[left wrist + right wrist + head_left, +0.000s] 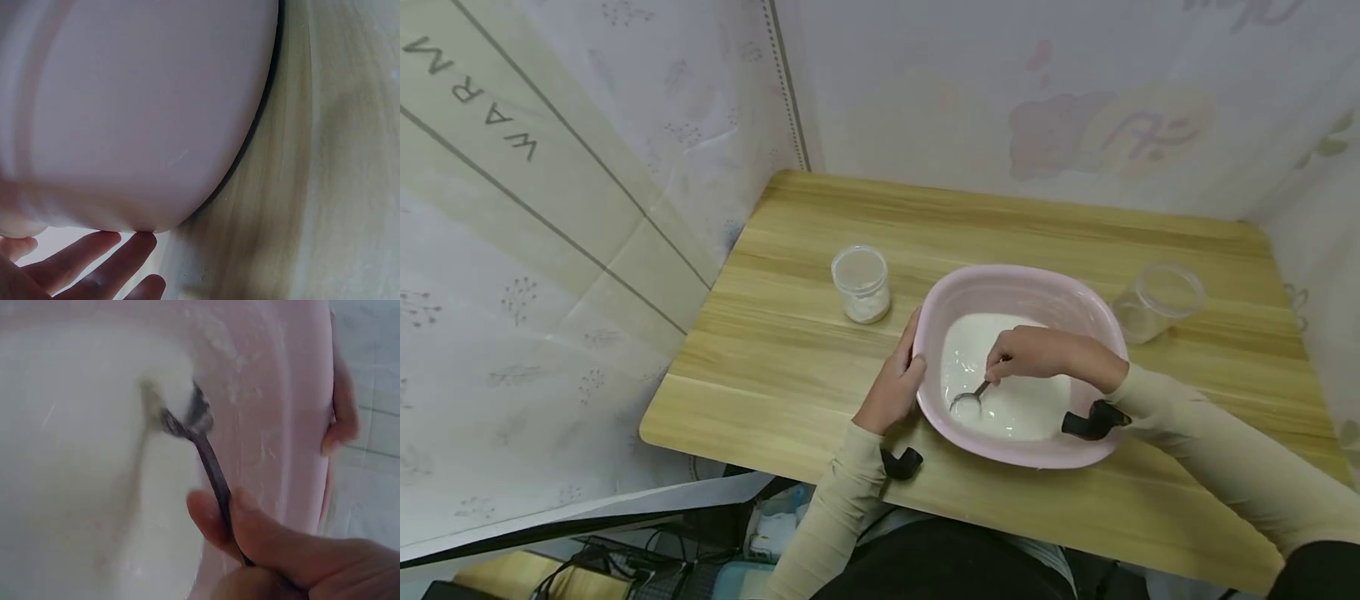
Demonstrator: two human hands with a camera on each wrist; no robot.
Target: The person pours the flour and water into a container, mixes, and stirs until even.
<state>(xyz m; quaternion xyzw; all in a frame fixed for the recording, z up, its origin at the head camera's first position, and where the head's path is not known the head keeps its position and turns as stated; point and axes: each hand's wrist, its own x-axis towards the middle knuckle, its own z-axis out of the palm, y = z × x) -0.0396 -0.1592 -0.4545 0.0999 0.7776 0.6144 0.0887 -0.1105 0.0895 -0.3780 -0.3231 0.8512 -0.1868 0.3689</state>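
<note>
A pink plastic basin (936,417) stands on the wooden table, and white liquid (1022,417) covers its bottom. My left hand (891,383) holds the basin's left rim, thumb at the edge; in the left wrist view its fingers (128,262) touch the outer wall. Over the liquid, my right hand (1037,354) grips a metal spoon (982,388) by its handle. The right wrist view shows the dark handle pinched between thumb and finger, with the spoon's head (199,409) coated in white and partly sunk in the liquid. White residue clings to the basin's inner wall.
A lidded clear jar (861,285) with white contents stands left of the basin. Behind the right forearm is another clear plastic container (1157,302). Printed fabric walls (925,92) surround the wooden table (760,367) at the back and sides.
</note>
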